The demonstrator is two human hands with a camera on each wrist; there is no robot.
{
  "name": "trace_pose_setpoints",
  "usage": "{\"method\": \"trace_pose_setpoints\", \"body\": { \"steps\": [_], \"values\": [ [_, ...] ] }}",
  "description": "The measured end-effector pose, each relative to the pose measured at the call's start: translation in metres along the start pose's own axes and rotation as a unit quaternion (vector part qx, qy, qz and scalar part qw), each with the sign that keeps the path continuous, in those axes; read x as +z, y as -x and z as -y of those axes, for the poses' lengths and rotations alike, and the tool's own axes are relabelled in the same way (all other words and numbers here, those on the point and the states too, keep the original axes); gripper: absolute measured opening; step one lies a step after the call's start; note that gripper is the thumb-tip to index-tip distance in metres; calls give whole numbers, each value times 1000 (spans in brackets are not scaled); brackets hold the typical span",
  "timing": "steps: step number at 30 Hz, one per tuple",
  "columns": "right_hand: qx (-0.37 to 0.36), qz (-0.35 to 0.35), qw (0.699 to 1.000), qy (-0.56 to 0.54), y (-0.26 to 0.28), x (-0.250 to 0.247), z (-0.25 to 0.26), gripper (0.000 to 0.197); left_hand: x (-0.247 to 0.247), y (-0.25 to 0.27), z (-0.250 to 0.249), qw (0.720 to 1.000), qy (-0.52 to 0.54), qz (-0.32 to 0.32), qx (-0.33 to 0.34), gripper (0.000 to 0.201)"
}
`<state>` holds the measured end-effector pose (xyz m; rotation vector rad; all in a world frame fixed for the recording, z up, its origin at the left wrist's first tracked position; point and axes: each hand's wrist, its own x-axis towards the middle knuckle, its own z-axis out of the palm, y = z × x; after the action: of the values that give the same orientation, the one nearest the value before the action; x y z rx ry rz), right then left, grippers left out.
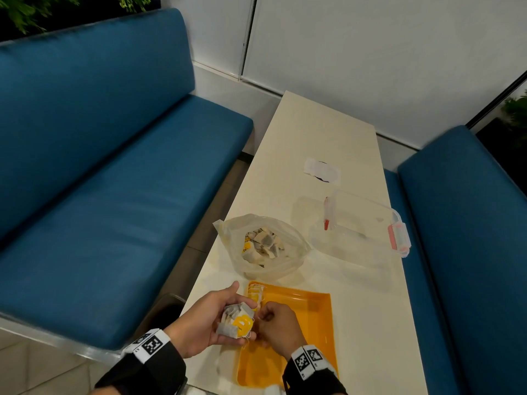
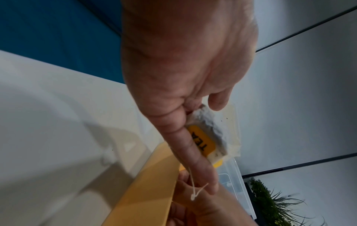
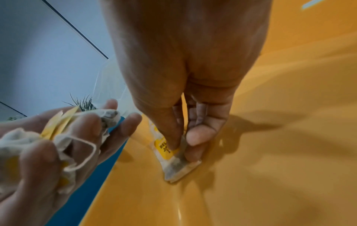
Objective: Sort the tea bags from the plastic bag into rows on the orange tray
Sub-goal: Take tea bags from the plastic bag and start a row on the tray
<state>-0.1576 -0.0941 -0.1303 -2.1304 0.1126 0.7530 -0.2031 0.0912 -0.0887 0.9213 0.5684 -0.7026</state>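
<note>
**Tea bags in both hands over the tray**

At left, our left hand [image 1: 199, 320] cups a bunch of tea bags [image 1: 235, 323], fingers curled round it, just beside the tray's [image 1: 313, 315] left edge. Next, our right hand [image 1: 278, 323] pinches one tea bag [image 3: 173, 165] between thumb and fingers, low over the tray floor. Behind the tray, the plastic bag [image 1: 262, 246] lies open with more tea bags inside. At right stands a clear box [image 1: 362, 223].

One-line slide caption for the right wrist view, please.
Right hand pinches a tea bag onto the orange tray.
</note>
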Motion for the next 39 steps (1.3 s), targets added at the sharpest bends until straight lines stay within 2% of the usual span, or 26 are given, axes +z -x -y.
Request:
{"method": "trace_pose_setpoints", "body": {
  "steps": [6,14,19,21,23,24,26,28,30,33,39],
  "values": [
    [-17,-36,998,58,-4,5,3,19,1,-1,-1,1000,3,-12,-1,60],
    [-32,-62,994,80,-5,7,8,17,2,1,-2,1000,11,-10,-7,61],
    [-22,-72,995,68,-2,4,10,8,2,2,-5,1000,23,-8,-9,62],
    [-51,-98,992,66,4,-4,14,13,2,2,-7,1000,25,-4,-11,62],
    [-132,-111,984,56,16,-17,24,23,2,3,-10,1000,21,-6,-14,62],
    [-185,-95,977,50,24,-25,30,27,2,3,-11,1000,15,-8,-14,61],
    [-279,-18,958,60,40,-38,46,36,3,3,-13,1000,7,-9,-17,61],
    [-312,80,941,102,50,-45,56,46,6,5,-15,1000,1,0,-21,60],
    [-318,131,922,180,52,-47,59,52,10,6,-16,1000,-12,14,-24,59],
    [-328,122,905,242,51,-48,55,45,14,9,-19,999,-19,24,-23,57],
    [-337,78,909,234,53,-48,53,39,13,10,-19,999,-7,45,-19,57]
  ]
}}
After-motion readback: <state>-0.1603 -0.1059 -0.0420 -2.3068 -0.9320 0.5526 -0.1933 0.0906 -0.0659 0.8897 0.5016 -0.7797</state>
